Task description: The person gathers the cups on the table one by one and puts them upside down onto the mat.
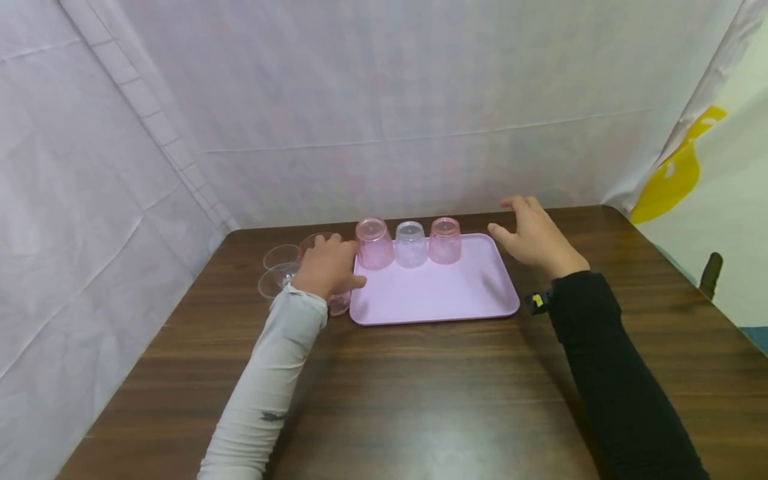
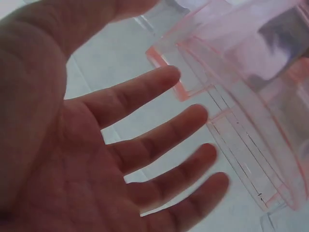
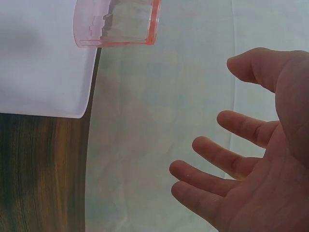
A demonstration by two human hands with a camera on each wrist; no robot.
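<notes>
At the centre of the head view sits a pink tray [image 1: 438, 297] on a dark wooden table [image 1: 420, 400], and along its far edge stand three upturned cups in a row: a pink cup [image 1: 374, 243] on the left, a clear cup [image 1: 411, 245] in the middle, another pink one [image 1: 445, 240] on the right. Left of the tray, off its edge, there's a cluster of more cups lying by the left hand [image 1: 327, 267]: two clear ones [image 1: 277, 270] toward the left, and a pink cup under the hand [image 1: 339, 303], partly hidden, so the exact count in that cluster is hard to call. The left hand rests over that cluster, just beside the tray's left edge; the left wrist view shows its fingers [image 2: 159, 125] straight and spread, with a pink cup rim close in front of them, and whether they touch it I cannot tell. Over on the right of the frame, the right hand [image 1: 534, 237] hovers past the tray's far right corner, fingers [image 3: 222, 150] loose, apart, holding nothing. White cloth [image 1: 384, 120] walls the table at back and left. A yellow shape [image 1: 675, 170] shows at upper right. No readable writing anywhere.
</notes>
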